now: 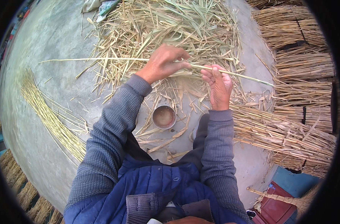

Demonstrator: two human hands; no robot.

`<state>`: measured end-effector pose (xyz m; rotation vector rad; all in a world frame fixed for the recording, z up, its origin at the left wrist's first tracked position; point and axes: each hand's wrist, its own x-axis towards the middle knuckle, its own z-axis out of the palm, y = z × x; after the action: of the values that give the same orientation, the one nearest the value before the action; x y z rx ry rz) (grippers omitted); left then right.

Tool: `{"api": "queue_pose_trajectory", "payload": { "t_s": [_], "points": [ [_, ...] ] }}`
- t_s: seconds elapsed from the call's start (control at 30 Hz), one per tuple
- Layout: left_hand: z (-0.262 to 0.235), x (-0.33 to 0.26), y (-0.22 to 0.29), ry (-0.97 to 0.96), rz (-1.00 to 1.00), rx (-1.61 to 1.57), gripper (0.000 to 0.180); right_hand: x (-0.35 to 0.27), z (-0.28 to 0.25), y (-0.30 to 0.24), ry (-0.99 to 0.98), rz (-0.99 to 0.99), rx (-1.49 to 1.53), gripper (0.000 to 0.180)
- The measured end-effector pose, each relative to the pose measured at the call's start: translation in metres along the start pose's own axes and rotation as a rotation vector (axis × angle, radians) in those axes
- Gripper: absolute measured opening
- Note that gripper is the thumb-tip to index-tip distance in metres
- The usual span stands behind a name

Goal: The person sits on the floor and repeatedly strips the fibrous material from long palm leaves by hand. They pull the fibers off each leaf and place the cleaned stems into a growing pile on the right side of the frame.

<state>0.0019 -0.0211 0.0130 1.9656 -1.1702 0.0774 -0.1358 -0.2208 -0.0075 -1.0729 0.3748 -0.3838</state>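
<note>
One long, thin pale stalk (248,77), reed-like, stretches across in front of me. Its thin end points far to the left, and its thicker greenish end reaches toward the bundles on the right. My left hand (164,62) is curled over the middle of the stalk, with the thumb and fingertips close together around it; the palm side is hidden. My right hand (218,84), palm turned up, pinches the stalk between thumb and fingers a little farther right. Below the hands, a small round metal bowl (173,118) stands on the floor; its contents are unclear.
A wide heap of dry leaves and husks (140,30) covers the floor ahead. Peeled stalks (52,115) lie in a bunch at left. Tied stalk bundles (304,65) line the right, with a loose bundle (274,128) near my right arm. A dark red object (276,203) is lower right.
</note>
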Motion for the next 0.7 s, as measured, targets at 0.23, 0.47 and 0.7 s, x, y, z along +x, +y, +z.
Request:
{"api": "queue_pose_trajectory", "payload": {
  "t_s": [0.23, 0.47, 0.7],
  "points": [
    [-0.005, 0.007, -0.001, 0.012, -0.067, -0.056, 0.017, -0.002, -0.002, -0.008, -0.021, -0.063, 0.018, 0.029],
    [-0.038, 0.0, -0.021, -0.154, -0.314, -0.063, 0.02, -0.004, -0.009, -0.019, -0.047, -0.126, 0.089, 0.029],
    [-0.05, -0.004, -0.02, -0.184, -0.441, -0.209, 0.024, -0.003, -0.005, -0.014, 0.042, -0.177, 0.023, 0.028]
  ]
}}
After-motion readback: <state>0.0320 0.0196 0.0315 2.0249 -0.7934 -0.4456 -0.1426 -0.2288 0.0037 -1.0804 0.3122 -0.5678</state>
